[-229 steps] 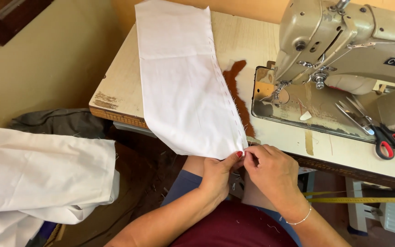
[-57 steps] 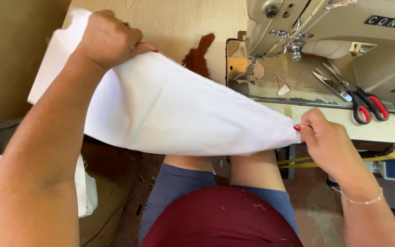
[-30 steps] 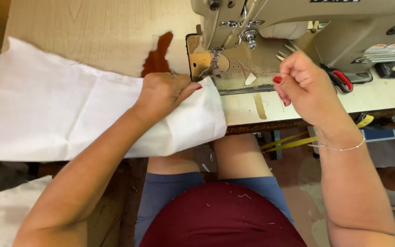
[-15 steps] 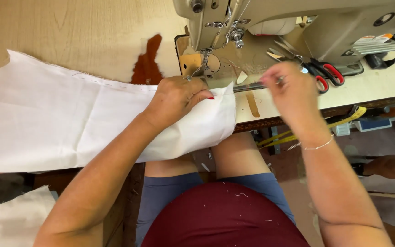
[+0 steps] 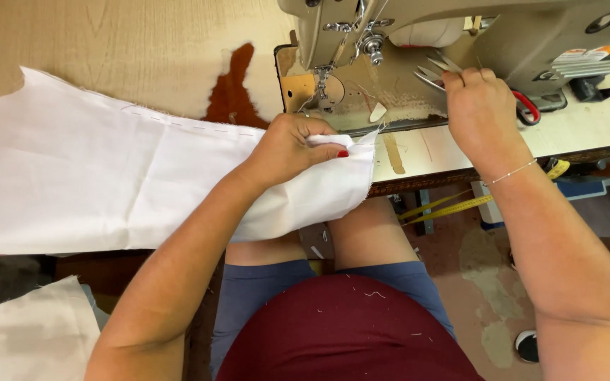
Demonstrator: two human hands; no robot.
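A white cloth panel (image 5: 107,176), its long axis running left to right across the table (image 5: 107,42), is pinched at its right end by the left hand (image 5: 294,144) just before the needle, while the scissors (image 5: 453,74) are covered by the right hand (image 5: 481,113), fingers curled, grip hidden

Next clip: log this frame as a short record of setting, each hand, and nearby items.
Setting: wooden table with a beige sewing machine
Left hand: gripping the end of the white fabric near the needle area
Right hand: on the red-handled scissors on the machine bed; grip unclear
Fabric: spread leftward across the table, near end hanging over the edge
Nearby: yellow tape measure below the table edge; more white cloth lower left
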